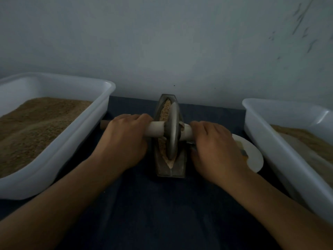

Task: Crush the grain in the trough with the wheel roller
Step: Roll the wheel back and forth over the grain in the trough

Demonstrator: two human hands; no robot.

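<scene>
A narrow dark metal trough lies lengthwise in the middle of the dark cloth. Tan grain fills its groove. A grey metal wheel stands on edge in the groove, a little nearer than the middle. A pale wooden axle runs through the wheel from left to right. My left hand grips the axle left of the wheel, and the axle's end pokes out beyond it. My right hand grips the axle on the right side.
A white plastic tub heaped with brown meal stands at the left. A second white tub with similar meal stands at the right. A white plate lies by my right hand. A pale wall rises just behind the trough.
</scene>
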